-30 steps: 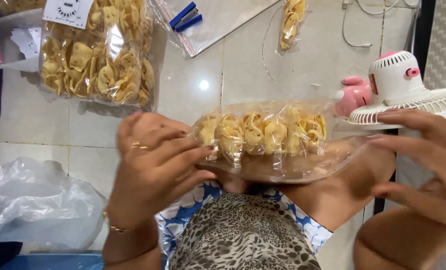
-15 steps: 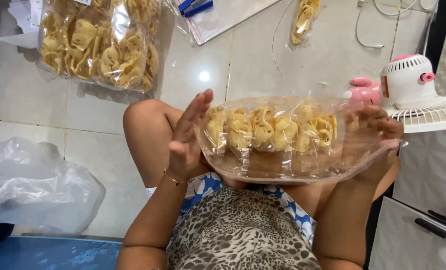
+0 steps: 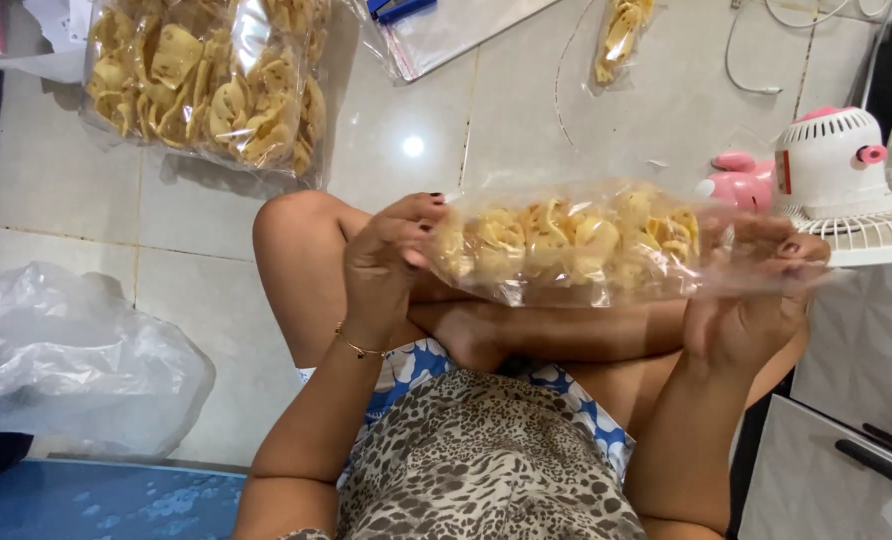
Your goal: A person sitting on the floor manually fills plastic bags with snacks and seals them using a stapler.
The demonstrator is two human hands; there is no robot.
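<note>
- Centrally, slightly above mid-frame, a clear plastic bag [image 3: 576, 250] of pale yellow, curled, ruffled crackers is held level over the person's crossed legs, its film glossy and creased.
- Left hand [image 3: 391, 265]: fingers curled shut on the bag's left end, dark-painted nails visible, thin gold bracelet [image 3: 358, 347] at the wrist.
- Right hand [image 3: 756, 300]: closed on the bag's right end, where the empty film is flat and stretched; fingers show partly through the plastic.
- Crackers fill the left and middle of the bag in a single lumpy row; the right end holds none.
- Upper left of frame: a larger clear bag [image 3: 206, 85] of the same crackers lies flat on the floor, well apart from the hands.
- Top centre-right: a small narrow bag [image 3: 621, 35] of crackers, also on the floor.
- Floor [image 3: 66, 220]: pale glossy tiles with thin grout lines and a bright point reflection.
- Lower left: crumpled translucent white plastic sack [image 3: 76, 370], soft and wrinkled.
- Right edge: white and pink fan [image 3: 831, 165] with a ribbed round grille, just beyond the right hand.
- Top centre: flat clear sheet with a blue stapler [image 3: 396, 8] partly cut off by the frame.
</note>
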